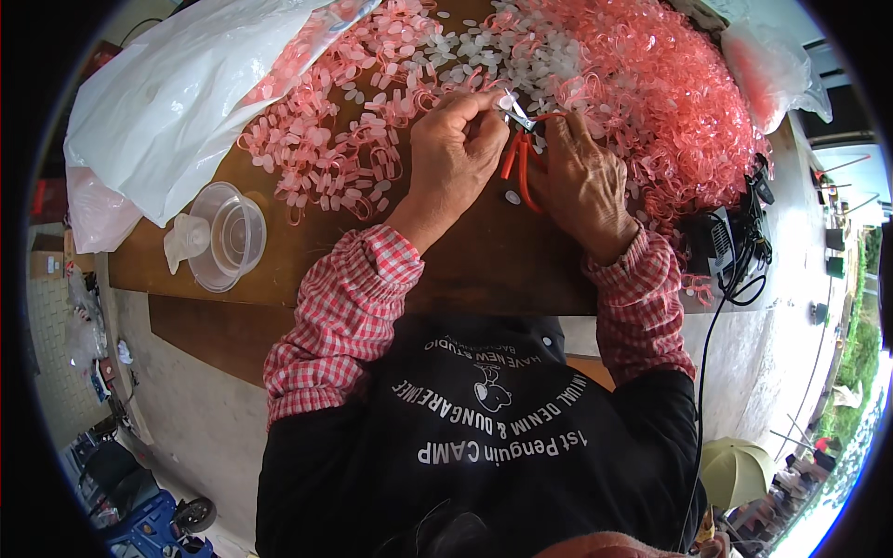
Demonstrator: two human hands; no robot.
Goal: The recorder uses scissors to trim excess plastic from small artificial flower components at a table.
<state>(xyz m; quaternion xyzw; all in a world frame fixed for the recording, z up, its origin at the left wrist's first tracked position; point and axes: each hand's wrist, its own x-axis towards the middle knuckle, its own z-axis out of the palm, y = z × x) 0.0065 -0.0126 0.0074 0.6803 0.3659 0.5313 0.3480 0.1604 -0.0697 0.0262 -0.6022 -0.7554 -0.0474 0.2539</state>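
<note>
So the bench's (pixel 279 260) far left is mostly covered by a big white plastic bag (pixel 167 102), with a clear round tub (pixel 256 244) parked near the front edge. Next, loose pink loops with pale tabs (pixel 316 139) are scattered around. A small whitish oval tab (pixel 505 99) is pinched between thumb and fingers of the left hand (pixel 451 153), right at the tip of some red-handled cutters (pixel 524 153). Those are gripped by the right hand's (pixel 586 181) curled fingers; how far they're closed can't be told. The right side's crowded by a huge pink heap (pixel 670 102), plus tangled black cables (pixel 744 246).
</note>
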